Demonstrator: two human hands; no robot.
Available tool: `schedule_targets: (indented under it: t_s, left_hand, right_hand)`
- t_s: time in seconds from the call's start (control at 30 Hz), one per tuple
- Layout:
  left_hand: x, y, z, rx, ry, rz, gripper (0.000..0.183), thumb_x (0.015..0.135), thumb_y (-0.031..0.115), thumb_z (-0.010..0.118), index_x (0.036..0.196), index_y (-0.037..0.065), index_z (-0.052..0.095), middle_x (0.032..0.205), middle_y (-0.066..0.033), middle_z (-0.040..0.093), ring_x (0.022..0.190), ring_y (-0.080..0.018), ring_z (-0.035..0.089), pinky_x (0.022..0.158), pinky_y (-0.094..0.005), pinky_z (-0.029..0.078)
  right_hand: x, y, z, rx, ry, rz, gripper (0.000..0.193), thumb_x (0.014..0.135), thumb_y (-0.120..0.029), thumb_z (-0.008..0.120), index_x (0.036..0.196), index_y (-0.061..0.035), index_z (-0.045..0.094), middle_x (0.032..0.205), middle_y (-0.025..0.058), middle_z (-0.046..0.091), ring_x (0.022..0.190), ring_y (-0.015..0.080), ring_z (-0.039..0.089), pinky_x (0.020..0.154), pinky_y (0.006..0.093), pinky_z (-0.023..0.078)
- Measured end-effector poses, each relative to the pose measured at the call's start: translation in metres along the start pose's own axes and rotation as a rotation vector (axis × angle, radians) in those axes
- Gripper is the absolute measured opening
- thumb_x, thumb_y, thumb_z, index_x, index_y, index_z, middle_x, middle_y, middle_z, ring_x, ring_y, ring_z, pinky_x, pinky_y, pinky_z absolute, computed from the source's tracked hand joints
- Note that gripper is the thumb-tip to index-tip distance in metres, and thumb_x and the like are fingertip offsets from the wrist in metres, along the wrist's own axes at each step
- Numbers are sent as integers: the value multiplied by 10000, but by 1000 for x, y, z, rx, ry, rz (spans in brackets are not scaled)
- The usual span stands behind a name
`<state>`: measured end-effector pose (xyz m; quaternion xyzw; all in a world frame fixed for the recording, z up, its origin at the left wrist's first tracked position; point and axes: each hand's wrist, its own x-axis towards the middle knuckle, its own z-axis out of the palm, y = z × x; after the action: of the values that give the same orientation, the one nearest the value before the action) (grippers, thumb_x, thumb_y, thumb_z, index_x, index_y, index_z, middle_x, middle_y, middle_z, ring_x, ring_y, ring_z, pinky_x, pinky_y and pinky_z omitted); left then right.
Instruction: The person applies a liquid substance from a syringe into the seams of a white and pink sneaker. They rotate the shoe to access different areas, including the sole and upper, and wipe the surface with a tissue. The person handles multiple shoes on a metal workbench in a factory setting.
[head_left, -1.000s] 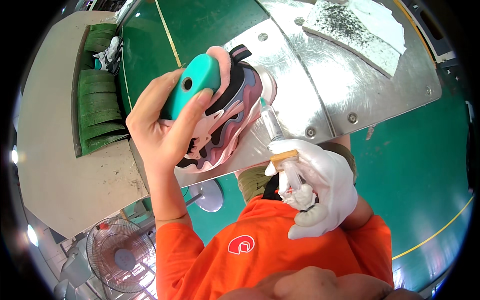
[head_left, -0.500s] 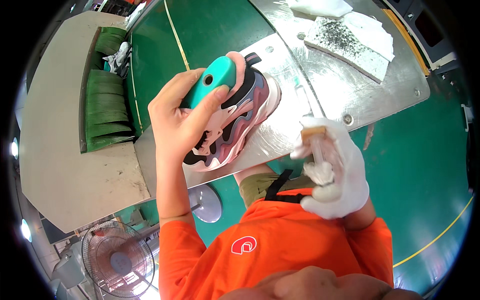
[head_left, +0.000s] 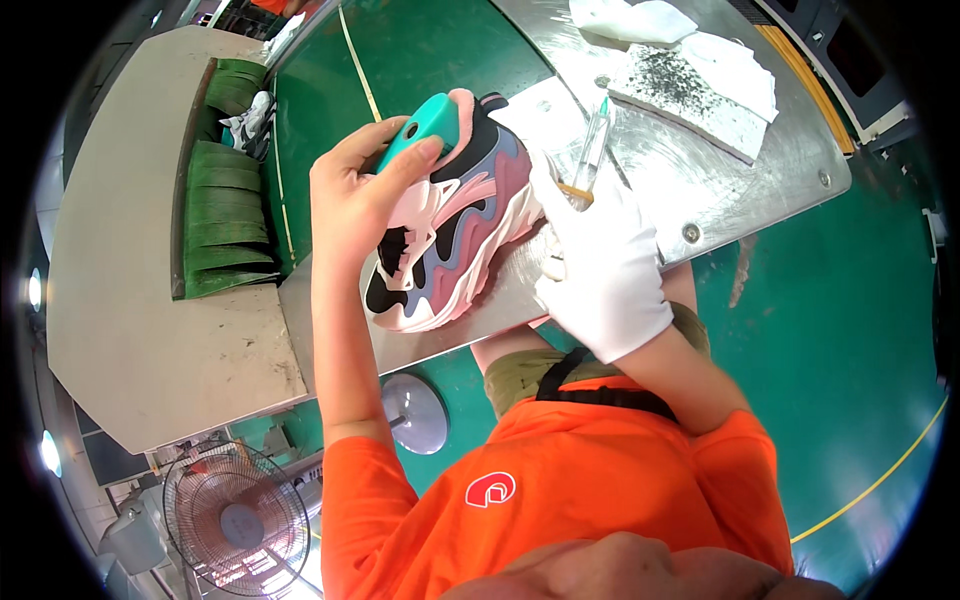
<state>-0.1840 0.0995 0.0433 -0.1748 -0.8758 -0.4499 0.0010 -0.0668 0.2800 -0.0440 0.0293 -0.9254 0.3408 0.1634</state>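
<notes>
My bare left hand (head_left: 352, 190) grips a teal shoe last (head_left: 432, 122) by its top. The last sits inside a pink, white, grey and black sneaker (head_left: 478, 205), which is tilted with its side and sole edge facing up, above the metal plate. My right hand (head_left: 612, 275), in a white glove, closes around a clear syringe (head_left: 594, 143) with a teal tip and a brown flange. The tip points away from me, over the plate. The gloved fingers are close beside the sneaker's sole; whether they touch it I cannot tell.
Beyond the right hand, a white foam block (head_left: 690, 105) with black specks lies on the metal table (head_left: 760, 200), along with white cloths (head_left: 735, 70). To the left runs a beige bench (head_left: 110, 240) with green flaps (head_left: 230, 215) and another shoe (head_left: 248, 125). A fan (head_left: 237, 520) stands lower left.
My gloved right hand has swung up and left with the syringe, from above my lap to beside the sneaker's sole. The sneaker has tilted slightly, with the left hand still on the last.
</notes>
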Motion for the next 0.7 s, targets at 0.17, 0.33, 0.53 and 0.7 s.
schedule_targets:
  t_s: [0.17, 0.33, 0.53, 0.7]
  left_hand:
    - [3, -2, -3, 5, -9, 3, 357, 799, 193, 773, 1035, -66, 702, 796, -53, 681, 744, -77, 611, 647, -207, 444]
    - [0, -4, -2, -9, -3, 27, 354, 800, 201, 776, 1017, -69, 700, 799, -47, 670, 723, -77, 575, 642, -226, 440]
    - [-14, 8, -10, 17, -111, 164, 303, 773, 132, 766, 1001, -55, 697, 869, -77, 659, 783, -118, 588, 699, -251, 457]
    - [-3, 6, -20, 78, -233, 208, 318, 770, 153, 758, 997, -60, 691, 891, -93, 656, 789, -137, 585, 699, -251, 441]
  right_hand:
    - [-9, -12, 13, 119, -8, 26, 740, 625, -132, 690, 1345, -62, 535, 799, 95, 564, 820, 299, 530, 717, 416, 458]
    - [-20, -17, -7, 234, -29, -22, 712, 628, -137, 691, 1316, -44, 535, 772, 84, 574, 799, 323, 549, 676, 435, 463]
    - [-11, 36, -43, -59, 65, 18, 620, 651, -97, 678, 1263, -111, 581, 912, 177, 546, 820, 348, 561, 708, 434, 477]
    - [7, 60, -66, -321, 161, -73, 527, 658, -261, 820, 1137, -125, 645, 1111, 173, 575, 1014, 353, 568, 844, 448, 472]
